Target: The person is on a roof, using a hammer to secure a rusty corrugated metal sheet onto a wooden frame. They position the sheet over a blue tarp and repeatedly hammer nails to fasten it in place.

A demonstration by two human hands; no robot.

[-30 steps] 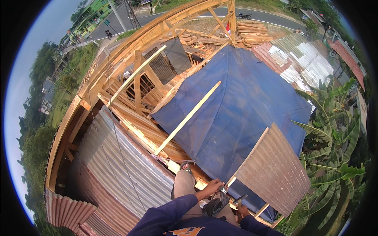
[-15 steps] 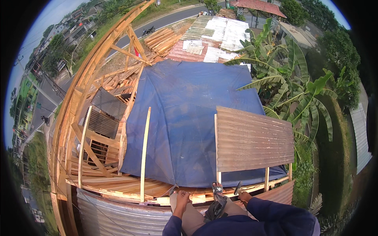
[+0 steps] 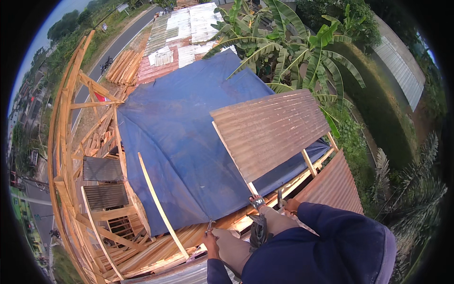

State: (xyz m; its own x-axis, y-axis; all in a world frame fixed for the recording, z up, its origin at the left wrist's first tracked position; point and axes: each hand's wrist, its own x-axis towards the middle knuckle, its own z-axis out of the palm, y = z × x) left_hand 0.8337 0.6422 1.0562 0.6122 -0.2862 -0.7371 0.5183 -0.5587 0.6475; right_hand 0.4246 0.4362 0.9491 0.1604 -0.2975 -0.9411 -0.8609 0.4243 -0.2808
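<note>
My right hand (image 3: 292, 206) is closed round a hammer (image 3: 279, 195), its dark head pointing up beside my sandalled foot (image 3: 257, 201). Close to my left knee, my left hand (image 3: 211, 241) has its fingers pinched together. Something thin and greyish shows at its fingertips, too small to name. Just beyond those fingertips lies the lower edge of a blue tarp (image 3: 184, 123). A dark plastic bag (image 3: 259, 232) hangs between my legs. Ahead of my foot, a rusty corrugated sheet (image 3: 272, 135) rests on upright wooden battens, over the tarp's right part.
A thin batten (image 3: 161, 203) stands upright left of my left hand. Wooden planks (image 3: 189, 234) run along the tarp's near edge. Timber framing (image 3: 64, 156) rises at the left. Another rusty sheet (image 3: 331, 187) slopes down at the right, near banana plants (image 3: 302, 52).
My view has turned to the right, so the scene sits tilted and farther left. The hammer stays in my right hand. My left hand remains pinched near the tarp edge.
</note>
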